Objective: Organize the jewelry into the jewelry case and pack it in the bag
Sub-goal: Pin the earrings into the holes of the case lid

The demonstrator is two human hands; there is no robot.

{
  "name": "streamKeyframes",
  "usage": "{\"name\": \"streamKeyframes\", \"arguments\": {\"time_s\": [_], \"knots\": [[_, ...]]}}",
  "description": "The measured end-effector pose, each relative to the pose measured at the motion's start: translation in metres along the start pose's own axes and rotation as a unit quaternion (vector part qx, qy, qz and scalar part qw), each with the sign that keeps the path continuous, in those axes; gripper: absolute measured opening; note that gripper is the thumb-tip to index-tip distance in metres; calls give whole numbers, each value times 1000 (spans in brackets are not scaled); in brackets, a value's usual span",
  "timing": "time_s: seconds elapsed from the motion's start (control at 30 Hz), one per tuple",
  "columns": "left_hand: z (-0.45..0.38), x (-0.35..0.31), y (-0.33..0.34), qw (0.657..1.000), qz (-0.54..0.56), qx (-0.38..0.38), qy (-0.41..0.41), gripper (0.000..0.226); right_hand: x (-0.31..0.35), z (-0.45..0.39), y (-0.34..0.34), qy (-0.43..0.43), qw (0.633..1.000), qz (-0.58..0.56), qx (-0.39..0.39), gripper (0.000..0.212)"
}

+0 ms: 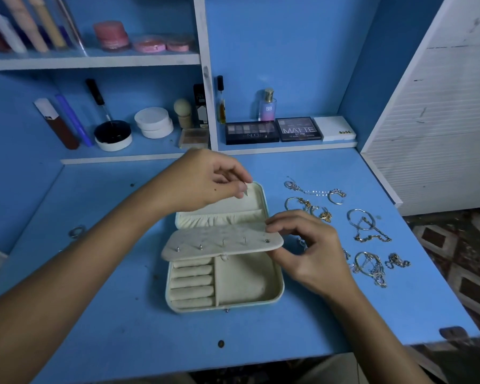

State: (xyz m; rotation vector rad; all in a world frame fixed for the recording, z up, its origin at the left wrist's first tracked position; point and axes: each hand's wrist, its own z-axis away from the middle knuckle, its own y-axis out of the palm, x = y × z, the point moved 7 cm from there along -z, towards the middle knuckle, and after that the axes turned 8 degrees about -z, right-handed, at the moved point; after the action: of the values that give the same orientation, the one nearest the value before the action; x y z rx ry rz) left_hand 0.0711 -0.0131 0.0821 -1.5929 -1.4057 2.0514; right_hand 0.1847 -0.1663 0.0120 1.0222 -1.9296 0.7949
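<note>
A cream jewelry case (244,289) lies open on the middle of the blue desk (117,322). Its quilted flap (222,241) with several hooks is half raised over the ring rolls and the bare tray. My right hand (308,250) pinches the flap's right corner. Over the raised lid (254,202), my left hand (205,180) has curled fingers, fingertips at the lid's top edge. Gold and silver jewelry (369,225), hoops, chains and earrings, lies loose to the right of the case. A ring (76,231) lies far left. No bag is in view.
Shelves behind the desk carry eyeshadow palettes (251,132), a perfume bottle (268,105), jars, tubes and pink compacts. A white slatted panel (438,120) stands at the right. The desk's front and right edges drop to a patterned floor.
</note>
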Motion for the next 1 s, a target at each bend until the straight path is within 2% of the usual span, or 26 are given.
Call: {"name": "streamKeyframes", "arguments": {"time_s": [0.13, 0.23, 0.5, 0.67, 1.0], "knots": [[3, -4, 14, 998, -12, 54, -5, 9, -8, 2, -2, 19, 1000, -4, -2, 18], [2, -9, 19, 998, -27, 61, 15, 10, -12, 4, -4, 45, 998, -32, -8, 17], [3, -14, 34, 989, -49, 133, 34, 13, -5, 4, -5, 20, 1000, 6, 0, 17], [4, -19, 36, 988, -24, 146, 31, 8, -5, 4, -6, 21, 1000, 9, -1, 16], [5, -23, 44, 979, -51, 191, 56, 9, -2, 3, -5, 27, 999, -19, -7, 20]]}}
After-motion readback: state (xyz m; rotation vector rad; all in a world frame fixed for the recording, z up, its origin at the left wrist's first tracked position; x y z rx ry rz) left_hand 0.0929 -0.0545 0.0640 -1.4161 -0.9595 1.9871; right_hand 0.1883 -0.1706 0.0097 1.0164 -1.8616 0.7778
